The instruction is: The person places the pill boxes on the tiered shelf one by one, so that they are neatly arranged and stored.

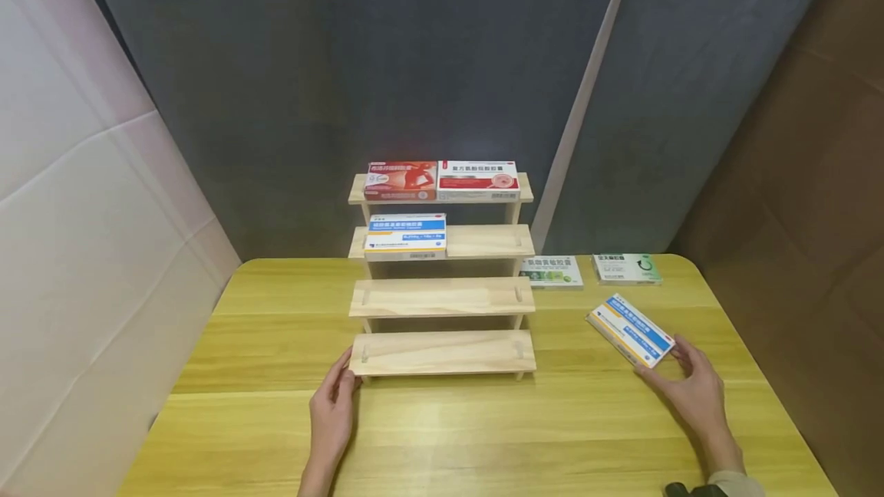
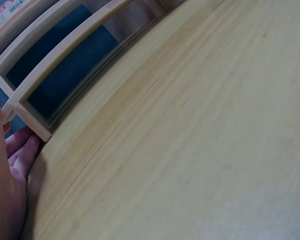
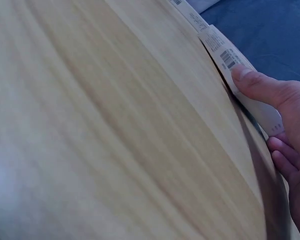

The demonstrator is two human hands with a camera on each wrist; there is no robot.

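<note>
A four-step wooden display stand is in the middle of the head view. My left hand holds the lowest step's left end, its fingers at the side leg in the left wrist view. At the right, my right hand grips a white-and-blue medicine box by its near end, thumb on one side and fingers on the other. The box lies at an angle close over the table; the right wrist view shows my thumb on the box's barcoded side.
On the top step sit a red medicine box and a white-and-red one. Another white-and-blue box occupies the second step's left half. Two green-and-white boxes, one near the stand and one farther right, lie along the table's back edge.
</note>
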